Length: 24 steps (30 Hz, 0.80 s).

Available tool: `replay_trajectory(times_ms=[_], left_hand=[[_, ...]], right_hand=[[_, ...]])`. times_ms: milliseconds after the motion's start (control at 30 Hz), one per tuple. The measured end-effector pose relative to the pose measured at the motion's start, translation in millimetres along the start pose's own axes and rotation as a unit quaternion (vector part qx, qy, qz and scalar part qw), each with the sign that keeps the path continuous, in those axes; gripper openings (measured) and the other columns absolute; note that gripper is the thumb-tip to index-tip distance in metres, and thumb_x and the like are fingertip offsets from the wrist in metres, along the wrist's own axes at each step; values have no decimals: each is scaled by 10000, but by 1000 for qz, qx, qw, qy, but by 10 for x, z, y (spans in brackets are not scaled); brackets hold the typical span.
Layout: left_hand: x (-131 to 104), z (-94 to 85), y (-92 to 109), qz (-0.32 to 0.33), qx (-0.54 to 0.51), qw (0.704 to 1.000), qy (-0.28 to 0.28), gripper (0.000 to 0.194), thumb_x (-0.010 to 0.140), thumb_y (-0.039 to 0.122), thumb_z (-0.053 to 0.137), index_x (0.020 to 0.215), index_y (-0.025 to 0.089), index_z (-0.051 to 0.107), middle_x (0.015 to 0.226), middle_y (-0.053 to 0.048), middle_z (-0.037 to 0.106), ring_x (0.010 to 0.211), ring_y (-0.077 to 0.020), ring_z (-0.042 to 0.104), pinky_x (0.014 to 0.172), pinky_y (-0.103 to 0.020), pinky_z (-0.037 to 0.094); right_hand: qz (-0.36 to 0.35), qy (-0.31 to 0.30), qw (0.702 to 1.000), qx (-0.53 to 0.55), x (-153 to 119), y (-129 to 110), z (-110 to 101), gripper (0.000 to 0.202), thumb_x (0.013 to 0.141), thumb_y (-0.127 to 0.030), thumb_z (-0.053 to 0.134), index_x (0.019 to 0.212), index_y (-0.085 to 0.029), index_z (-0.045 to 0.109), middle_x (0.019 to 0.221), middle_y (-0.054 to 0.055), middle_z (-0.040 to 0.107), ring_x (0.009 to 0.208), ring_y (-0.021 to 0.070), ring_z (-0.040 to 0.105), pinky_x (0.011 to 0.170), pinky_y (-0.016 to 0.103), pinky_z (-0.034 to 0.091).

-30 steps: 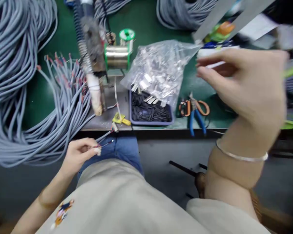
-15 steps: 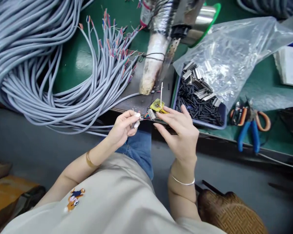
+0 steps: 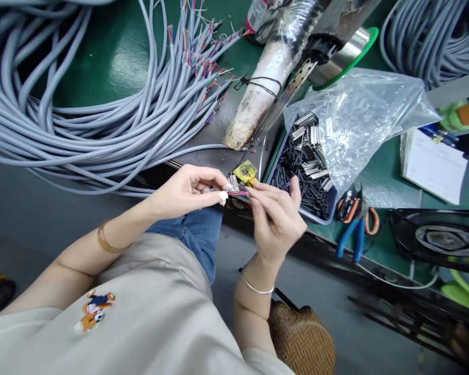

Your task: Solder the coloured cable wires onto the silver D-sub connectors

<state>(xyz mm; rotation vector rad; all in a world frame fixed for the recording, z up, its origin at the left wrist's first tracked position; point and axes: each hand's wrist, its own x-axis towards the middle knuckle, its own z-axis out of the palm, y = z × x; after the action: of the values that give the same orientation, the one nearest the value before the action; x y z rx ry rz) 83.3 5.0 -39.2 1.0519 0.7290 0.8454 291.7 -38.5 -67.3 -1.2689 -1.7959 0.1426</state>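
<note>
Thin coloured wires [image 3: 238,194] stretch between my two hands at the table's front edge. My left hand [image 3: 197,191] pinches their left end, with white material at its fingertips. The fingers of my right hand [image 3: 275,211] are closed on the right end of the wires. Just behind the fingertips is a metal pin connector [image 3: 233,182], partly hidden by my left hand. A yellow taped piece [image 3: 245,171] with yellow leads lies beyond it. Above these, the mouth of a whitish duct [image 3: 248,117] points down at the table.
Grey cables [image 3: 113,135] with stripped ends cover the left. A bin [image 3: 328,208] of black tubes and metal connectors stands right, under a plastic bag [image 3: 367,120]. Farther right are blue-handled pliers [image 3: 352,234], orange-handled cutters [image 3: 372,221], papers [image 3: 433,164] and a black fan-like object [image 3: 449,239].
The view has shifted rightward. My right hand, spread near the yellow piece before, has closed on the wires beside my left hand. A white stick by the yellow piece no longer stands out.
</note>
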Motion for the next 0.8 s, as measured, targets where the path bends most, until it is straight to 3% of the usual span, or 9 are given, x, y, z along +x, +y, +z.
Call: replay_trajectory(times_ms=[67,133,233,267,300,367,533,667,800], left_hand=[[-71,19,157,-10,-25,999,-46,85,741,130,817,778,134,741,691,-37,718,621,-126,657,579,-230,524],[-145,54,261,-28,-62,995,-72,76,771,175,818,791,151,750,691,-48,719,619,-153,674,585,-275,557],[-175,76,191,-40,-142,989,-22,182,748,274,856,813,165,726,697,-39,709,481,-96,563,422,-215,411],[-157,66,111,-47,-176,983,7,225,732,296,864,813,164,700,671,-26,693,433,-66,498,380,-185,325],[-128,51,16,-55,-205,976,36,260,714,299,868,806,160,669,649,-12,680,392,-36,432,368,-167,277],[-65,11,-168,-76,-232,966,88,293,697,284,858,814,157,622,624,16,653,366,-20,399,361,-152,253],[-1,-13,-304,-90,-169,977,97,271,718,278,805,815,144,591,607,8,657,362,-34,424,341,-158,251],[3,39,-218,-67,-88,990,84,255,707,240,818,773,140,594,594,17,647,390,-32,442,355,-155,287],[-12,71,-222,-17,-8,997,72,221,715,203,820,795,138,625,642,24,644,495,-43,502,470,-156,407]], right_hand=[[-6,73,993,95,37,-50,-73,235,986,-255,603,1077,-384,776,737,-65,715,699,165,734,1165,598,468],[-60,113,972,196,85,-124,-162,234,1001,-292,586,1082,-373,790,608,-74,654,454,121,593,836,445,628],[-162,81,952,247,136,-280,-222,270,1015,-336,566,1189,-316,772,463,-76,533,285,101,374,371,295,383],[-153,80,958,229,142,-343,-209,286,1024,-345,546,1201,-318,768,448,-73,510,277,105,342,340,297,313],[-98,135,967,190,144,-406,-182,272,1020,-342,551,1159,-331,784,445,-67,489,283,111,317,338,308,264],[4,171,980,100,138,-510,-106,250,1013,-335,562,1109,-367,790,507,-52,542,337,124,379,380,318,303],[167,52,984,34,84,-517,29,154,966,-292,647,906,-275,788,660,-18,654,493,111,498,468,286,366],[214,-7,974,78,20,-408,108,95,924,-276,688,938,-243,776,741,-20,672,492,84,399,487,270,351],[245,-13,960,134,-12,-354,217,89,888,-290,705,862,-212,740,812,10,694,558,95,483,498,261,365]])
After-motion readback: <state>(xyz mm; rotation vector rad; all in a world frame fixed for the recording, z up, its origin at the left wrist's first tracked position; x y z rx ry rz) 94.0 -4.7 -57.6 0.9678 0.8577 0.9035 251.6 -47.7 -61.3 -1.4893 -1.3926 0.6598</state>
